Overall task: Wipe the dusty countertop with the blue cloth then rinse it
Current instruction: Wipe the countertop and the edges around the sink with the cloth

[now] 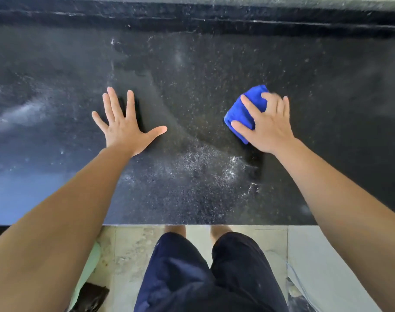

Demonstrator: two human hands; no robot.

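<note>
Pressing the folded bright-blue microfibre cloth (245, 111) flat against the dark speckled stone table (214, 64) with the right hand (267, 129). Grip state, right: fingers spread and laid over the top of the cloth, thumb along its near-left edge, palm bearing down; a covering hold with the cloth trapped between hand and table, not a pinch. Grip state, left: the left hand (123, 126) wide open, fingers splayed, holding nothing; appears to brace flat on the table, though contact cannot be confirmed.

Location of the cloth: right of centre on the table, about midway between the near edge and the raised back ledge (192, 16), well apart from the left hand. Long axis of the folded pad: diagonal, from near-left to far-right, with the far corner projecting beyond the fingertips.

Surface condition: pale dust film and streaks (18, 115) concentrated on the left portion, a lighter speckled patch (196, 163) near the front edge between the two arms, a darker and cleaner-looking zone under and to the right of the cloth.

Judged step: wiping in progress, rinse not yet begun. Remaining dust lies to the left of and nearer than the cloth, so next strokes probably run leftward and toward the near edge. Right hand is the working hand; left hand sits close beside the central dusty patch and probably needs lifting clear of that path.
</note>
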